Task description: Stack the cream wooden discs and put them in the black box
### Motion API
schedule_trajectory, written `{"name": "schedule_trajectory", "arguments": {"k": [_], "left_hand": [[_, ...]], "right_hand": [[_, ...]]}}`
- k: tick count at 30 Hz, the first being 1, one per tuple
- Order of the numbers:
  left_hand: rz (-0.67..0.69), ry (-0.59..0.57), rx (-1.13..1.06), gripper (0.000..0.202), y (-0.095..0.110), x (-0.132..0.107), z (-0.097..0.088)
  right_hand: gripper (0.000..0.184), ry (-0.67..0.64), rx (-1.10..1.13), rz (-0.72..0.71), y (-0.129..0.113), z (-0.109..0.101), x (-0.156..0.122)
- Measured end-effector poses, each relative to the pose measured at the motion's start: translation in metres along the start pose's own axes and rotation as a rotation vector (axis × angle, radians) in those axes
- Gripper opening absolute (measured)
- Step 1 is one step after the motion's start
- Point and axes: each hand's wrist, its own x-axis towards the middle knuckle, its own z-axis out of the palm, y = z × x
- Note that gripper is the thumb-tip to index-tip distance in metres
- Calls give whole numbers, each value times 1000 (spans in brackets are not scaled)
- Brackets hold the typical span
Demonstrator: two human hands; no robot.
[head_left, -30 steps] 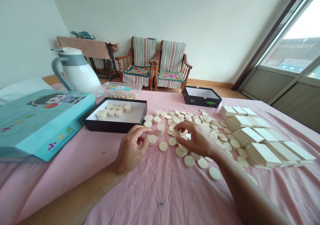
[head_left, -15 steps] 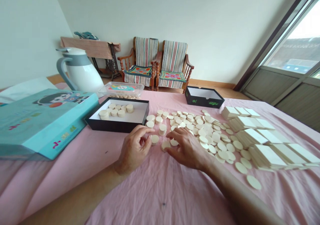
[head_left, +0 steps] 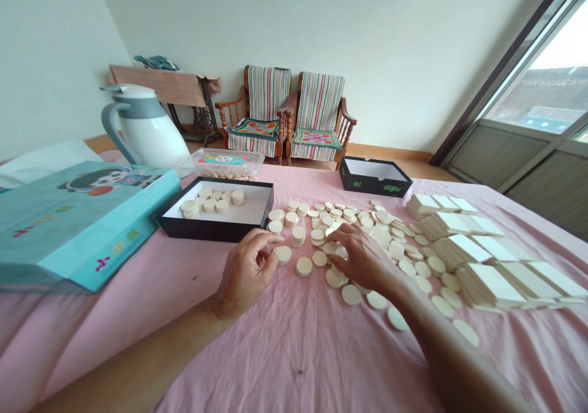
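My left hand (head_left: 245, 272) rests on the cloth, its forefinger and thumb apart and nothing seen between them. Its thumb is close beside a pale round disc stack (head_left: 283, 255); whether they touch I cannot tell. To the right, my right hand (head_left: 361, 253) reaches over a spread of loose wooden discs (head_left: 386, 232), thumb and fingers apart, partly hiding the discs under it. Between the hands stand short disc stacks, one taller stack (head_left: 298, 236) and a nearer stack (head_left: 304, 266). A black tray (head_left: 206, 230) beyond my left hand holds several disc stacks (head_left: 209, 204).
Rows of white rectangular pieces (head_left: 496, 281) stand at the right. A black box (head_left: 376, 183) sits at the back. On the left are a turquoise box (head_left: 68, 229), a white jug (head_left: 151, 131) and a clear plastic container (head_left: 225, 163). Pink cloth (head_left: 257, 364) covers the table.
My right hand has moved right, away from the near disc stack, over the loose discs. Several discs now lie nearer me below that hand. My left hand has stayed in place.
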Motion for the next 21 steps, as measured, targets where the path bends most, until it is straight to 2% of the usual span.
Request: {"name": "schedule_trajectory", "arguments": {"k": [6, 10, 14, 17, 21], "left_hand": [[8, -11, 5, 14, -2, -1, 1], [13, -15, 3, 14, -3, -2, 2], [7, -23, 1, 15, -3, -2, 3], [3, -21, -4, 15, -3, -2, 3], [0, -11, -18, 15, -2, -2, 2]], "right_hand": [[16, 0, -26, 11, 2, 4, 1], [21, 70, 96, 29, 2, 5, 1], [24, 139, 271, 35, -13, 5, 2], [28, 105, 322, -7, -26, 10, 0], [7, 77, 244, -10, -38, 19, -4]]}}
